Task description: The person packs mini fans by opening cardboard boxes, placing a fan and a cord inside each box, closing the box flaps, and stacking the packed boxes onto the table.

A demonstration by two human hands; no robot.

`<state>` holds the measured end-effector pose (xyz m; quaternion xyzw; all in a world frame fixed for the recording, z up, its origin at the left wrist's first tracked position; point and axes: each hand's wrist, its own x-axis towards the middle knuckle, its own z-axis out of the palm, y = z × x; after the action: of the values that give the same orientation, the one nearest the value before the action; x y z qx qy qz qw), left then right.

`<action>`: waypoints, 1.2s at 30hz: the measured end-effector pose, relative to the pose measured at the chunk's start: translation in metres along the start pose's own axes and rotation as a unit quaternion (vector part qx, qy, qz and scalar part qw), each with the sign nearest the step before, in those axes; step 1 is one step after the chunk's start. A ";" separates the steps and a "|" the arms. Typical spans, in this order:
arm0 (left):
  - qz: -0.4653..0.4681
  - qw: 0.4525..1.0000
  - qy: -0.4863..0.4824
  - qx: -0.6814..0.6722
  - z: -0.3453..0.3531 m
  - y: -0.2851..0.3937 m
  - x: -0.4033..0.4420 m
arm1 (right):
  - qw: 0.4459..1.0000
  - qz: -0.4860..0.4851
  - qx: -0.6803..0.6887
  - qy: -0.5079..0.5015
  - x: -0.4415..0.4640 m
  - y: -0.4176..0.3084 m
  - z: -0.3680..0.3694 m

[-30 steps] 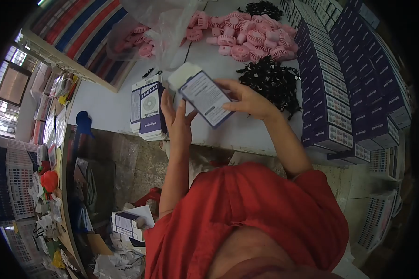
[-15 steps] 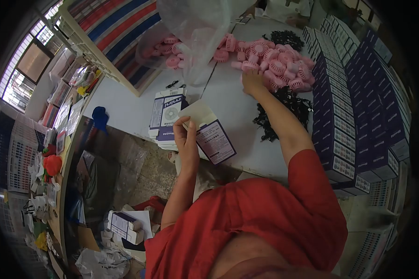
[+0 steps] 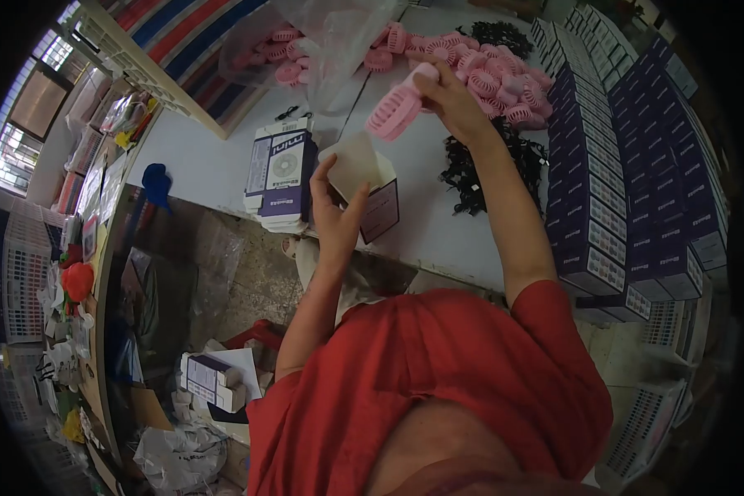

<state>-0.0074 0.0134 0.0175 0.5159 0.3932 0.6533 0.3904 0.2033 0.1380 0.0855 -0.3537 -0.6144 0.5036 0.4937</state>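
My left hand is closed around a small purple-and-white carton, whose top flap stands up and whose mouth is open. Above and to the right of it, my right hand grips a pink handheld fan by its handle end, the round slatted head pointing down toward the carton. The fan is apart from the carton. Behind my right hand lies a heap of pink fans. Just left of my left hand is a stack of flat cartons printed "mini".
Black cables lie in a pile beside my right forearm, with another dark pile farther back. Rows of purple boxes line the right side. A clear plastic bag with pink fans stands at the back, near a striped panel.
My right hand has lifted a pink fan off the heap and brought it left and nearer. The carton in my left hand has turned, its open top now facing up more.
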 end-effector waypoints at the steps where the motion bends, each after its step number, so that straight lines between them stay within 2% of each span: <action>1: -0.016 0.999 -0.027 0.022 0.003 -0.004 -0.001 | 0.994 -0.040 0.099 0.012 -0.012 -0.015 0.006; 2: -0.031 0.997 -0.055 0.043 0.007 -0.008 -0.002 | 0.977 -0.081 0.196 0.026 -0.025 -0.026 0.012; 3: -0.037 0.997 -0.060 0.041 0.011 -0.012 -0.002 | 0.977 -0.077 0.194 0.033 -0.039 -0.033 0.019; 5: 0.024 0.992 -0.099 0.075 0.019 -0.018 -0.005 | 0.987 -0.150 -0.033 0.042 -0.064 -0.041 0.030; 6: 0.021 0.992 -0.103 0.072 0.021 -0.018 -0.007 | 0.963 -0.192 -0.168 0.081 -0.071 -0.032 0.034; 7: 0.027 0.992 -0.105 0.068 0.023 -0.016 -0.008 | 0.964 -0.189 -0.169 0.084 -0.080 -0.030 0.038; 9: 0.033 0.991 -0.109 0.063 0.025 -0.009 -0.009 | 0.884 -0.249 -0.382 0.104 -0.093 -0.028 0.043; 10: 0.035 0.992 -0.103 0.064 0.025 -0.005 -0.009 | 0.884 -0.247 -0.383 0.105 -0.095 -0.028 0.042; 12: 0.037 0.992 -0.098 0.066 0.022 -0.004 -0.009 | 0.840 -0.271 -0.468 0.048 -0.100 -0.027 0.037; 13: 0.059 0.985 -0.122 0.110 0.018 -0.006 -0.009 | 0.841 -0.270 -0.467 0.048 -0.101 -0.028 0.032; 14: 0.081 0.974 -0.145 0.154 0.014 -0.008 -0.009 | 0.936 -0.180 -0.302 0.033 -0.101 -0.029 0.022; 15: 0.081 0.974 -0.145 0.155 0.012 -0.008 -0.008 | 0.989 -0.083 -0.124 0.015 -0.100 -0.030 0.014; 17: 0.141 0.947 -0.198 0.210 0.009 -0.009 -0.007 | 0.982 -0.078 -0.172 0.010 -0.103 -0.022 0.000; 19: 0.111 0.959 -0.180 0.188 0.014 -0.010 -0.009 | 0.972 -0.077 -0.223 0.003 -0.104 -0.011 0.005; 21: 0.075 0.969 -0.169 0.167 0.015 -0.008 -0.013 | 0.929 -0.238 -0.266 -0.098 -0.117 -0.004 0.038; 23: 0.050 0.978 -0.132 0.155 0.014 0.000 -0.012 | 0.938 -0.244 -0.235 -0.078 -0.115 -0.004 0.030; 25: 0.078 0.973 -0.122 0.178 0.013 -0.002 -0.015 | 0.986 -0.055 -0.135 0.077 -0.109 0.000 -0.001; 26: 0.108 0.967 -0.113 0.202 0.012 -0.003 -0.016 | 0.963 -0.074 -0.238 0.102 -0.104 0.006 -0.012; 27: 0.107 0.967 -0.113 0.203 0.011 -0.002 -0.018 | 0.963 -0.074 -0.237 0.102 -0.106 0.016 -0.021; 28: 0.112 0.964 -0.128 0.202 0.011 -0.001 -0.018 | 0.891 -0.052 -0.447 0.058 -0.109 0.031 -0.029; 29: 0.118 0.962 -0.143 0.200 0.012 -0.001 -0.017 | 0.772 -0.028 -0.635 0.012 -0.111 0.045 -0.033; 30: 0.119 0.962 -0.144 0.199 0.012 0.000 -0.016 | 0.771 -0.027 -0.636 0.013 -0.114 0.060 -0.032; 32: 0.095 0.958 -0.166 0.213 0.013 0.001 -0.015 | 0.684 -0.047 -0.728 -0.014 -0.120 0.077 -0.029; 33: 0.095 0.959 -0.162 0.211 0.014 0.001 -0.013 | 0.682 -0.049 -0.729 -0.016 -0.118 0.075 -0.033; 35: 0.133 0.954 -0.167 0.209 0.014 0.002 -0.014 | 0.739 -0.062 -0.671 0.022 -0.119 0.066 -0.037; 36: 0.132 0.954 -0.167 0.210 0.014 0.003 -0.014 | 0.740 -0.062 -0.670 0.021 -0.117 0.059 -0.041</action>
<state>0.0080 0.0009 0.0173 0.7352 0.3795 0.5060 0.2437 0.2693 0.0544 -0.0002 -0.5649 -0.8032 -0.0773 0.1726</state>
